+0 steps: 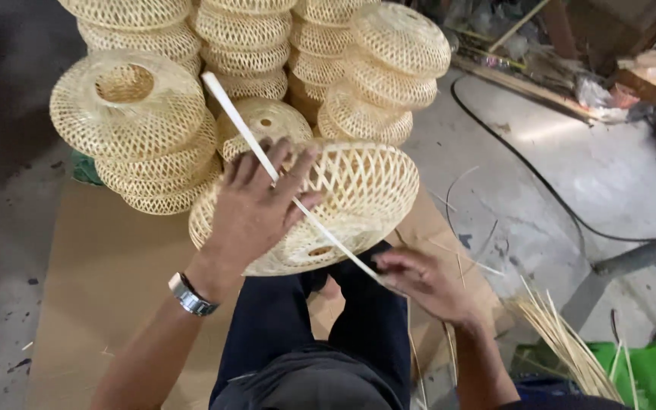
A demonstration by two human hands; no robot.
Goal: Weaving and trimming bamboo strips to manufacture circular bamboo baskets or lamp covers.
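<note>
A view from above, looking down at two bare hands over a lap in dark trousers (358, 319). A shallow woven bamboo basket (358, 197), pale yellow with an open lattice, is held on edge against the knees, its small round base turned toward the viewer. The left hand (256, 209) is spread wide and pressed flat on the basket's outer wall, with a metal wristwatch (190, 294) worn on that wrist. A long flat bamboo strip (267, 163) is laid across the basket, passing under the left fingers and running down to the right hand (423, 281), where its lower end is pinched between closed fingers.

No labels or signs can be seen. Flat brown cardboard (108, 273) is spread on the grey concrete floor (609, 175) beneath the work. Behind the held basket, stacks of finished baskets (252, 45) of the same weave are piled — several columns, close against it and filling the top of the view. To the right, a bundle of thin bamboo slivers (563, 342) is rested by a bright green plastic object (651, 364). A black cable (525, 167) is trailed across the floor, and a grey metal bar (639, 258) is slanted nearby.
</note>
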